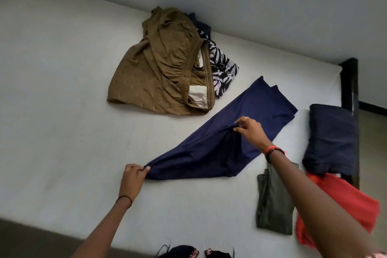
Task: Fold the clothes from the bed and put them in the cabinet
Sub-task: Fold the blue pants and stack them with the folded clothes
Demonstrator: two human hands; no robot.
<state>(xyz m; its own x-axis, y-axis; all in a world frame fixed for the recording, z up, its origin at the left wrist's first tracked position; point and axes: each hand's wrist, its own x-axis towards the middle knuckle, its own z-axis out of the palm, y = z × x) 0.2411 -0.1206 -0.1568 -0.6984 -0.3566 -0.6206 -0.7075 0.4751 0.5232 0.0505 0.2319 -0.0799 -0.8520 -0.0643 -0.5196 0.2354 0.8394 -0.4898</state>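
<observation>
Place: we see a bedroom in a home.
Bed: white mattress (62,90) under our grip, dark frame post (349,90) to the right of it.
Clothes: brown heap (159,73) beyond the grip.

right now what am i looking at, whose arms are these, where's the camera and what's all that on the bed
There is no machine here: these are a person's two bare arms, seen from one wide camera worn on the head, looking forward and down. The white surface is a bed. The left hand pinches one end of a long navy cloth lying on it, and the right hand pinches a fold near its middle; each grip is on that same cloth. Beyond it lies a crumpled brown garment, partly over a blue-and-white patterned cloth. To the right are a folded olive piece, a red garment and a folded dark navy piece.
</observation>
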